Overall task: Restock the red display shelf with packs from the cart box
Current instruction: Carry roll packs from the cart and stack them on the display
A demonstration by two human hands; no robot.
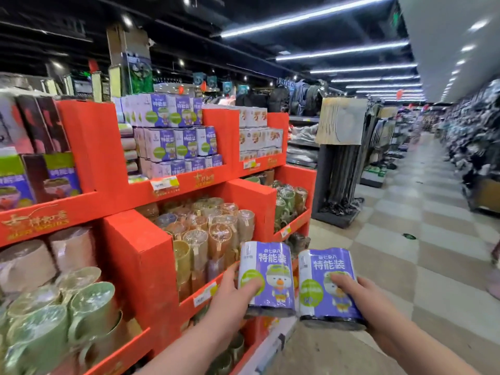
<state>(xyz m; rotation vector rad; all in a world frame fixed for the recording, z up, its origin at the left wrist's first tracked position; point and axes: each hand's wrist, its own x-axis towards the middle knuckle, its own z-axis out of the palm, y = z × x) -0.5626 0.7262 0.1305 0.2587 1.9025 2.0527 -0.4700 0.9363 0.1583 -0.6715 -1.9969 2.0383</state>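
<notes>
Purple packs: two, one per hand — left pack (266,277), right pack (328,286).

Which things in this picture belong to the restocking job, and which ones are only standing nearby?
Job: left hand gripping left pack; right hand gripping right pack; red display shelf; purple packs stacked on its upper tier.
Not the job: wrapped cups; green mugs; dark rack across the aisle.

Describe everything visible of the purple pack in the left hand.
The purple film-wrapped pack shows white characters, a green circle and a cartoon duck; dark roll ends show below. Held roughly upright before the red display shelf, it is gripped at its left side by the left hand, thumb on its front.
</notes>
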